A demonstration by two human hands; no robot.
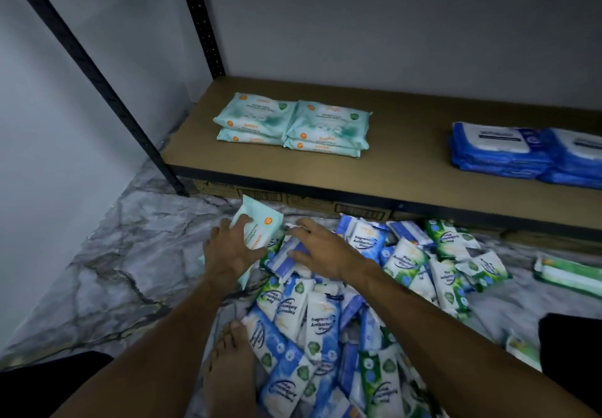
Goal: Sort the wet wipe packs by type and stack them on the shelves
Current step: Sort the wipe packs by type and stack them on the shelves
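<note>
Shelf (391,163): beyond both hands; we record mint stacks (290,124) and blue stacks (521,153) on it.
Left hand (228,248): fingers curled round a tilted mint pack (260,225).
Right hand (322,248): fingers spread, resting on a blue pack (285,258) beneath it.
Pile (325,326): under and right of both hands.

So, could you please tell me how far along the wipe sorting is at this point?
Early on. Done: four teal packs in two short stacks and some blue packs sit on the shelf. In hand: the left hand holds another teal pack; the right hand rests on the floor pile. Left: that large mixed pile of blue and green packs.
</note>
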